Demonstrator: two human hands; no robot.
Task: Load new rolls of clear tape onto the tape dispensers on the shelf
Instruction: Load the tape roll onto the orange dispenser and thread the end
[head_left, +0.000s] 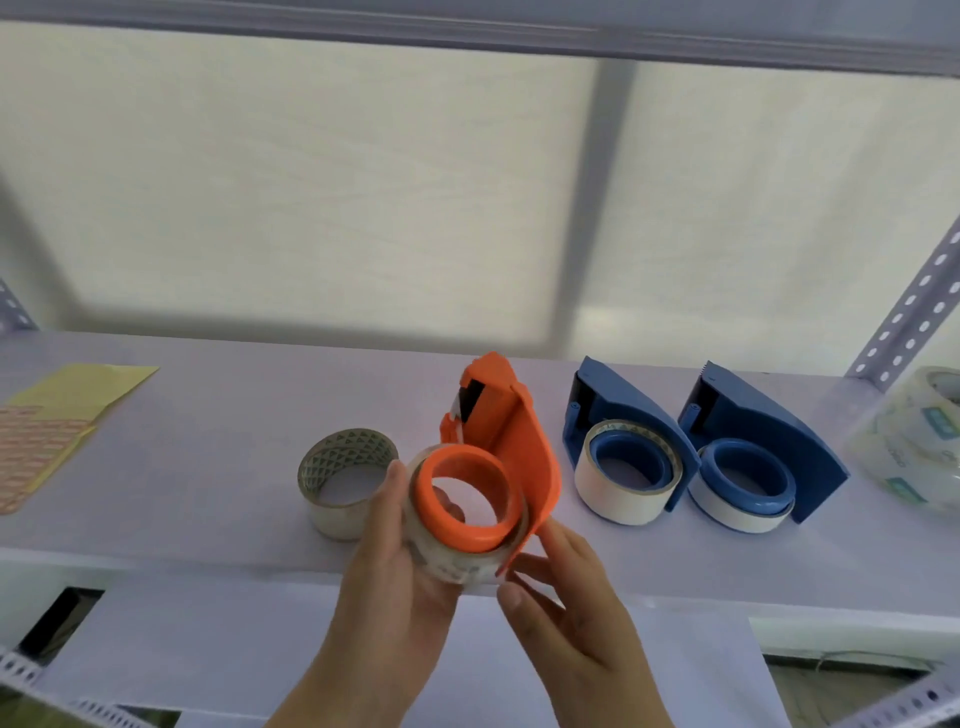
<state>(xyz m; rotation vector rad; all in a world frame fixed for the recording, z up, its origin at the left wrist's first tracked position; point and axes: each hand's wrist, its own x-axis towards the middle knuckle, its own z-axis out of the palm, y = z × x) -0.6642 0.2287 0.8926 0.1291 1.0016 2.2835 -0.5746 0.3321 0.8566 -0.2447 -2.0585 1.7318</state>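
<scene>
My left hand (400, 566) and right hand (566, 603) sit lowest in view, nearest me, at the front edge of the shelf (208, 467). Left grip: closed around the clear tape roll (457, 556), thumb up its near side, palm under it, so the roll stays seated on the orange hub (465, 499) of the orange dispenser (519, 447). Right grip: fingers pinched on the lower edge of the dispenser's side plate, steadying the body so the hub cannot tilt away from the roll. Judgement: the roll is on the hub; the tape end is probably not yet led up to the cutter at the top, away from my grip.

Just beyond my left thumb, a spare roll (345, 480) stands on the shelf, apart from the hand, within easy reach. To the right of my right grip, well apart, two blue dispensers (623, 447) (758, 457) lie on their sides, each carrying a white-wound roll. Farther right, a wrapped pack of tape (914, 441) at the frame edge. Far left, a yellow sheet (67, 410) lies flat.
</scene>
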